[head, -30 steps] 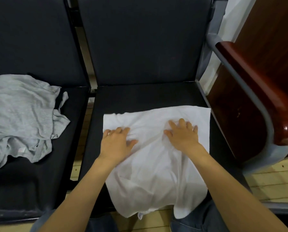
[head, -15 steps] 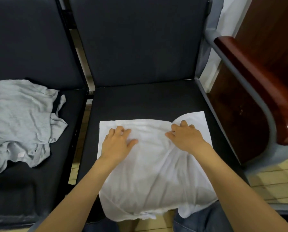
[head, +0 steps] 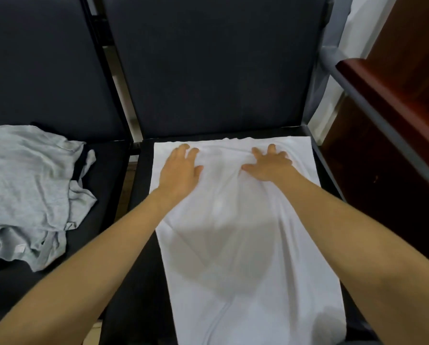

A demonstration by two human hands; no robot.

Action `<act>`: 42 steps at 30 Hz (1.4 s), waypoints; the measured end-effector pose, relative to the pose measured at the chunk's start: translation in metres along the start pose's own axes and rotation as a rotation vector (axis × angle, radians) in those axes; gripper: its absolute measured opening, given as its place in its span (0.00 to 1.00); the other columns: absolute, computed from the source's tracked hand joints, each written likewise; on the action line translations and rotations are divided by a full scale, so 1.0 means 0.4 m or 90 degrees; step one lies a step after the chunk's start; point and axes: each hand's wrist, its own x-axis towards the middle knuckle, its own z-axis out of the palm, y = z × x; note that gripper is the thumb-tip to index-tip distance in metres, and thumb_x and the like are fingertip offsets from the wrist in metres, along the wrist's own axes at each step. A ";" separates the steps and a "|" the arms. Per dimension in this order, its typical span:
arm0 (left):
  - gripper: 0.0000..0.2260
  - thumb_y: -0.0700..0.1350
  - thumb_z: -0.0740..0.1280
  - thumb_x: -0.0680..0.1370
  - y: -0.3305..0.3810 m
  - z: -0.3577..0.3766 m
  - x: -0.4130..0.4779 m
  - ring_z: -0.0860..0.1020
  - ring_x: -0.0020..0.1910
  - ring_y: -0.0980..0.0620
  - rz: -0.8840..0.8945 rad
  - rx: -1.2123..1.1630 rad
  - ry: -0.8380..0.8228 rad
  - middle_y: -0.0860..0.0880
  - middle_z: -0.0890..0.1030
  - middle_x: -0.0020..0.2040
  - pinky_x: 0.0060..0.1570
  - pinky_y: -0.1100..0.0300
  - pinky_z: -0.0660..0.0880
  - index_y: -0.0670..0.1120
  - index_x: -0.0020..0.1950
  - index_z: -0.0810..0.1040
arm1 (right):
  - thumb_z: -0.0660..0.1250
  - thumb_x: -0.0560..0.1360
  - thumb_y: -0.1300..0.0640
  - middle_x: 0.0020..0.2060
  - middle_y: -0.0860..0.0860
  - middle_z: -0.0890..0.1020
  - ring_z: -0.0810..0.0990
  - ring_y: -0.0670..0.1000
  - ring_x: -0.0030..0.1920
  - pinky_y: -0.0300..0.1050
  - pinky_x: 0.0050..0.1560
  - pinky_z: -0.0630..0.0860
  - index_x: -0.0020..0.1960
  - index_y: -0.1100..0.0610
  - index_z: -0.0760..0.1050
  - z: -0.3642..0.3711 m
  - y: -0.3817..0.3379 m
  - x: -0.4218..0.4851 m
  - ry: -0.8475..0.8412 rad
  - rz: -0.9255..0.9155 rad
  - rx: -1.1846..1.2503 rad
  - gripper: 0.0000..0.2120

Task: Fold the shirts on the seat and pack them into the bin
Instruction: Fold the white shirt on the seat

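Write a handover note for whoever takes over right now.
Left hand: flat, fingers spread, pressing the white shirt near its far edge.
Right hand: the same, beside it; cloth bunches between them.
White shirt: laid along the right seat, wrinkled, folding not done.
Grey shirt: crumpled on the left seat, untouched.
Bin: not in view.
Left to do: fold both, pack both.

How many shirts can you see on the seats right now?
2. A white shirt lies spread on the right seat; a grey shirt lies crumpled on the left seat. More may be hidden under it.
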 end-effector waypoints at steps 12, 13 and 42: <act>0.32 0.65 0.55 0.78 -0.020 0.033 -0.013 0.44 0.77 0.49 0.003 0.029 -0.286 0.53 0.45 0.78 0.73 0.41 0.45 0.56 0.78 0.48 | 0.54 0.81 0.45 0.67 0.56 0.66 0.65 0.58 0.66 0.53 0.62 0.68 0.72 0.55 0.61 0.055 0.044 -0.198 0.039 -0.101 0.002 0.23; 0.32 0.65 0.55 0.78 -0.025 0.034 0.004 0.45 0.77 0.49 0.006 0.030 -0.280 0.52 0.45 0.79 0.73 0.42 0.45 0.56 0.78 0.49 | 0.53 0.81 0.44 0.69 0.55 0.63 0.63 0.58 0.68 0.54 0.64 0.66 0.74 0.54 0.58 0.072 0.051 -0.222 0.008 -0.095 -0.025 0.25; 0.12 0.32 0.64 0.75 -0.136 -0.022 -0.389 0.69 0.57 0.36 -0.262 -0.086 0.097 0.37 0.69 0.64 0.57 0.48 0.67 0.38 0.58 0.76 | 0.45 0.83 0.46 0.78 0.50 0.42 0.38 0.52 0.77 0.49 0.75 0.37 0.78 0.50 0.40 0.151 0.072 -0.300 -0.006 -0.214 0.033 0.27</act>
